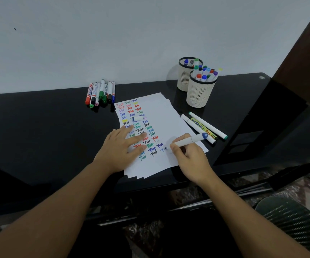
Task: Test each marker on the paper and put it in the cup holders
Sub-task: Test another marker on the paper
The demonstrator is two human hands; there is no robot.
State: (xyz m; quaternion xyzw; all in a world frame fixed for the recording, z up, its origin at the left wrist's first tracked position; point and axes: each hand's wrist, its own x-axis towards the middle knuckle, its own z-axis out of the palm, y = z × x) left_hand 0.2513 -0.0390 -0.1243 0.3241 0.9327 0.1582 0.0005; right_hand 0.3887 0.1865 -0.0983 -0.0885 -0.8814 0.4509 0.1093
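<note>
The right hand (187, 153) grips a white marker (189, 140) with a blue end, its tip down on the paper (169, 116) at the near right end of the rows of coloured test words, where a faint blue stroke is just begun. The left hand (122, 146) lies flat and open on the paper, fingers spread over the written rows, pinning the sheets to the black counter (39, 127).

The marker looks light and stiff, with a smooth plastic barrel that could slip in a loose hold; the sensible place to take it is low on the barrel near the tip for writing, then mid-barrel for carrying. Its cap (137, 119) appears to lie loose on the paper, beyond the left hand, and should go back on before the marker is stowed. The paper is thin and several sheets are stacked, so it would likely slide without the pressing hand.

Beyond the paper and to its right stand two pale slotted cup holders (198, 95), both already crowded with markers, so dropping another in calls for finding a gap. Just right of the paper lie three more markers (204, 127), directly on the path from the paper to the holders; a low sweep could knock them. Beyond the paper to its left sits a bunch of untested markers (100, 94).
</note>
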